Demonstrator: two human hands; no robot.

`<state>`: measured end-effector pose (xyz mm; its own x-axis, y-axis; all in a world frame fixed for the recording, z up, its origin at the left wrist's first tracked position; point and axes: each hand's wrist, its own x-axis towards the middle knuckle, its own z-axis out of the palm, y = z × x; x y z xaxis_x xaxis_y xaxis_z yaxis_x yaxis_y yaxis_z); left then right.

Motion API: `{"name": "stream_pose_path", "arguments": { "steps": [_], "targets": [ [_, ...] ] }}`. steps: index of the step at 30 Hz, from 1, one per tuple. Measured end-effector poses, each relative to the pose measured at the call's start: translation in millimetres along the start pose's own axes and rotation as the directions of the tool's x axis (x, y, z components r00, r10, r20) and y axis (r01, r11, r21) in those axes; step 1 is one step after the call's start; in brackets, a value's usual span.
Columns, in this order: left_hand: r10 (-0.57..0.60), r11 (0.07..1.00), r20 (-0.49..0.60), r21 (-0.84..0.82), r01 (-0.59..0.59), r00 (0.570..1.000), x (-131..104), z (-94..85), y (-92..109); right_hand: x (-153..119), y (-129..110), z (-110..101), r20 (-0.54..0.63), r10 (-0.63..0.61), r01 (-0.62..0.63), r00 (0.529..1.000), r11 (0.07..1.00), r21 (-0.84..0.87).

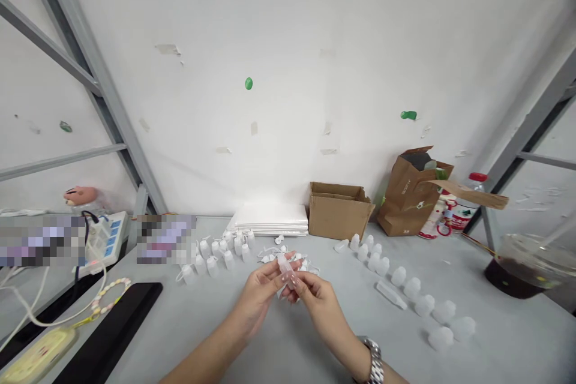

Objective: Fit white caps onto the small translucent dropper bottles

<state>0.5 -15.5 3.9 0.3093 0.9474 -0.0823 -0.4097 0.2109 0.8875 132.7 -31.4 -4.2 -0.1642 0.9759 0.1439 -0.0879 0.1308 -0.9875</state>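
Near the middle of the desk, my left hand [257, 293] and my right hand [318, 299] both have their fingers closed on one small translucent plastic bottle [283, 264]. It tilts, with its narrow end up and away from me; fingers cover its lower part. Just behind my hands lies a loose pile of small white caps with straps [310, 266], partly hidden by my fingers. Several small white bottles with strapped caps [212, 265] stand to the left. Towards the right, several translucent bottles [412, 288] form a slanting double row, and one more bottle [390, 294] lies on its side.
A white stack [270, 219], an open cardboard box [339, 216] and a brown paper bag [405, 198] line the wall. A dark drink cup [517, 276] stands far right. At left are a black flat bar [117, 330], a power strip [110, 240] and cables.
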Motion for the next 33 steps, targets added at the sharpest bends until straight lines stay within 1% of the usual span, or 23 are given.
{"name": "stream_pose_path", "arguments": {
  "steps": [3,6,8,10,12,14,18,22,27,30,33],
  "targets": [
    [-0.003,0.998,-0.029,0.063,0.005,1.0,-0.6,-0.5,-1.8,1.3,2.3,0.6,0.054,-0.005,0.003,0.999,0.999,0.037],
    [0.032,0.993,-0.076,0.119,-0.023,0.997,0.2,-0.9,-1.7,1.4,4.9,1.1,0.066,0.02,-0.023,0.998,0.998,0.051],
    [0.062,0.989,-0.1,0.141,-0.048,0.993,0.8,-0.4,0.3,1.1,5.2,1.4,0.045,0.037,-0.039,0.998,0.998,0.055],
    [0.104,0.986,-0.108,0.139,-0.088,0.989,1.3,0.0,3.2,0.4,4.4,1.7,-0.001,0.037,-0.037,0.999,0.998,0.044],
    [0.152,0.983,-0.11,0.124,-0.138,0.982,1.8,-0.6,5.8,-0.5,3.6,1.9,-0.062,0.017,-0.017,0.998,1.0,0.004],
    [0.179,0.977,-0.111,0.134,-0.164,0.978,2.0,-2.0,7.4,-1.7,3.7,1.9,-0.113,-0.012,0.006,0.994,0.998,-0.055],
    [0.173,0.971,-0.134,0.191,-0.146,0.976,1.0,-3.6,8.4,-3.7,5.9,1.5,-0.165,-0.039,0.013,0.986,0.987,-0.157],
    [0.188,0.969,-0.178,0.192,-0.153,0.966,-0.4,-3.5,9.1,-5.4,6.8,2.4,-0.162,-0.045,0.01,0.986,0.977,-0.212],
    [0.175,0.981,-0.211,0.125,-0.151,0.962,0.2,-6.3,10.7,-6.7,6.1,3.9,-0.136,-0.026,-0.006,0.99,0.973,-0.231],
    [0.162,0.987,-0.231,0.027,-0.161,0.959,2.7,-8.8,11.3,-7.1,5.1,4.2,-0.127,-0.023,-0.009,0.992,0.97,-0.241],
    [0.122,0.985,-0.235,-0.094,-0.147,0.964,6.2,-11.2,11.1,-7.6,2.9,4.4,-0.121,-0.032,0.003,0.992,0.972,-0.233]
  ]
}}
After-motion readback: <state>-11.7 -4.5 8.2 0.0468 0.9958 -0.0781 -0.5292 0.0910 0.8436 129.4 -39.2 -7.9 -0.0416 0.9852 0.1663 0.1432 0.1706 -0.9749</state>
